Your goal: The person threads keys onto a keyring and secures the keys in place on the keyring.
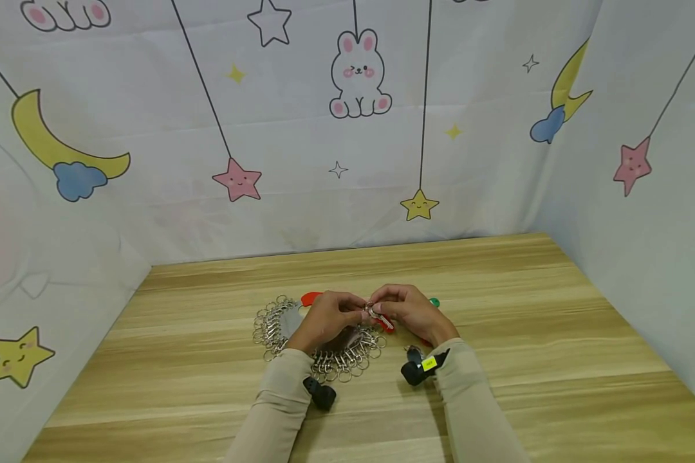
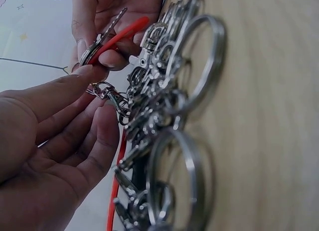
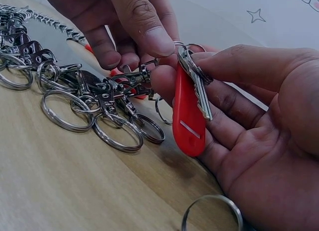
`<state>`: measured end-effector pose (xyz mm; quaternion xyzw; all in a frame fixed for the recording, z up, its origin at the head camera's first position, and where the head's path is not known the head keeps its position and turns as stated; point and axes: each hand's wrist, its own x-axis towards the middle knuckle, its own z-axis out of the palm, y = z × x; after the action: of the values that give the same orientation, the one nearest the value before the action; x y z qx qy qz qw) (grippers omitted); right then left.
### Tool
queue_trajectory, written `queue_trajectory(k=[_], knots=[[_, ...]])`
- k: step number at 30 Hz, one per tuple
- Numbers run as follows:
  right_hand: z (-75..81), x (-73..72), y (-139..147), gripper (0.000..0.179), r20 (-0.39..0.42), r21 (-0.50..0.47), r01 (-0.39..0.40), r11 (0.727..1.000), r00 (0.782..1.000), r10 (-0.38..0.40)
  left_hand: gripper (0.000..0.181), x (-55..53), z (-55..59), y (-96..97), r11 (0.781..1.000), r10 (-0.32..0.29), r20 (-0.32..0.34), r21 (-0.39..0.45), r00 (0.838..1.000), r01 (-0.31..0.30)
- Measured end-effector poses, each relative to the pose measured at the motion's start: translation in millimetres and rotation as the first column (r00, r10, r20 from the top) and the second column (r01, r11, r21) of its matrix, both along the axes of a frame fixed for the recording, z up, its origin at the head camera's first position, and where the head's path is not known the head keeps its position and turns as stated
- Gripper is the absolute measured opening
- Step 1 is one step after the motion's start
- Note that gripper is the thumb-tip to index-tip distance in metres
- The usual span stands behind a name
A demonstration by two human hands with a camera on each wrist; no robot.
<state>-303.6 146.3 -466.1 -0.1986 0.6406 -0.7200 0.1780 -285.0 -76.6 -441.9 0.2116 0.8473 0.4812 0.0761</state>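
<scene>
My left hand (image 1: 330, 315) and right hand (image 1: 411, 312) meet fingertip to fingertip over the table. Between the right thumb and fingers I pinch a silver key (image 3: 199, 89) by its head, with a red plastic key tag (image 3: 185, 116) hanging beside it. A thin split key ring (image 3: 195, 46) joins them at the top, and the left thumb and fingertips pinch its far side. Just under the left fingers, a swivel clasp (image 2: 114, 97) shows in the left wrist view. Many more metal clasps with large rings (image 3: 119, 134) lie below the hands.
The clasps fan around a grey rounded sheet (image 1: 290, 320) on the wooden table (image 1: 527, 360). A red piece (image 1: 311, 298) lies behind the left hand, and a green one (image 1: 435, 302) shows beyond the right. A patterned cloth (image 1: 301, 128) hangs at the back and sides.
</scene>
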Motion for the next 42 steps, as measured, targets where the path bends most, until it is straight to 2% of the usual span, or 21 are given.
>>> queue_trajectory(k=[7, 12, 16, 24, 37, 42], knots=[[-1.1, -0.6, 0.2, 0.018, -0.003, -0.014, -0.002, 1.000, 1.000, 0.002, 0.019, -0.6, -0.2, -0.5, 1.000, 0.001, 0.014, -0.012, 1.000, -0.001], [-0.5, -0.5, -0.5, 0.018, -0.012, -0.014, 0.001, 1.000, 1.000, -0.001, 0.024, -0.4, -0.1, 0.3, 1.000, 0.009, 0.030, 0.022, 1.000, -0.010], [-0.5, -0.7, -1.1, 0.017, -0.014, -0.013, 0.009, 1.000, 1.000, -0.010, 0.028, 0.4, 0.3, 1.6, 1.000, 0.007, 0.024, 0.023, 1.000, -0.008], [-1.1, -0.5, -1.5, 0.016, -0.009, -0.034, 0.013, 0.999, 1.000, -0.014, 0.021, 0.5, 0.3, 1.7, 1.000, 0.014, 0.028, 0.003, 1.000, -0.015], [-1.5, -1.0, -0.6, 0.017, -0.013, -0.029, 0.006, 1.000, 1.000, -0.006, 0.022, 0.7, 2.0, 0.7, 1.000, -0.009, -0.009, -0.019, 1.000, 0.009], [-0.8, -0.6, -0.7, 0.017, -0.008, -0.022, 0.007, 1.000, 1.000, -0.007, 0.022, 0.1, 1.6, -0.3, 1.000, -0.014, -0.002, -0.021, 1.000, 0.014]])
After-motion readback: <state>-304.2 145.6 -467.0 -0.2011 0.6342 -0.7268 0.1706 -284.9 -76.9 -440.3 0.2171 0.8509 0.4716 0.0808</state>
